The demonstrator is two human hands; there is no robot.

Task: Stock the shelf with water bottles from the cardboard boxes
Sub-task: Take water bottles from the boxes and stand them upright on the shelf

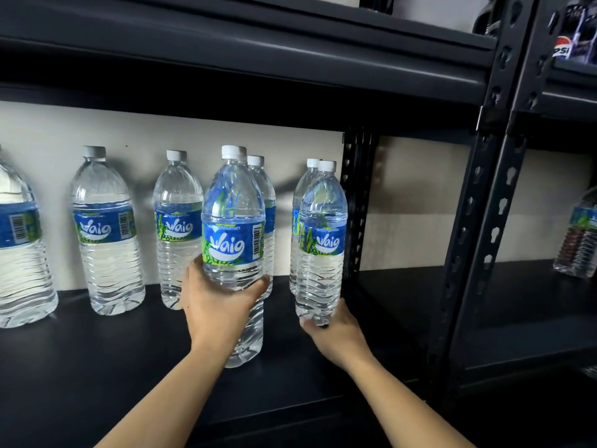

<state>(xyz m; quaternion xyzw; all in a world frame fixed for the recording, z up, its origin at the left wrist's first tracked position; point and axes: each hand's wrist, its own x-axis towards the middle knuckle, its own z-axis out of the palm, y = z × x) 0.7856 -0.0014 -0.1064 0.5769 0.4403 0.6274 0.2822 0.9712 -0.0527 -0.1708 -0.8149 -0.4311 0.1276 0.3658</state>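
Both hands grip water bottles (left (215, 302); right (336, 331)) on shelf (97, 367).

A pale wall (200, 130) is seen at the back, above and beyond the fingers (308, 322) of the right hand (337, 334). To the right of those fingers, a second dark rack (512, 195) with perforated uprights is seen. Dark Pepsi bottles (573, 33) are kept on its upper level, high above and far right of the fingers. Lower down, up and to the right of the fingers, a ribbed bottle of dark liquid (571, 248) is stood near the frame edge. A black object (484, 19) at the top cannot be identified.
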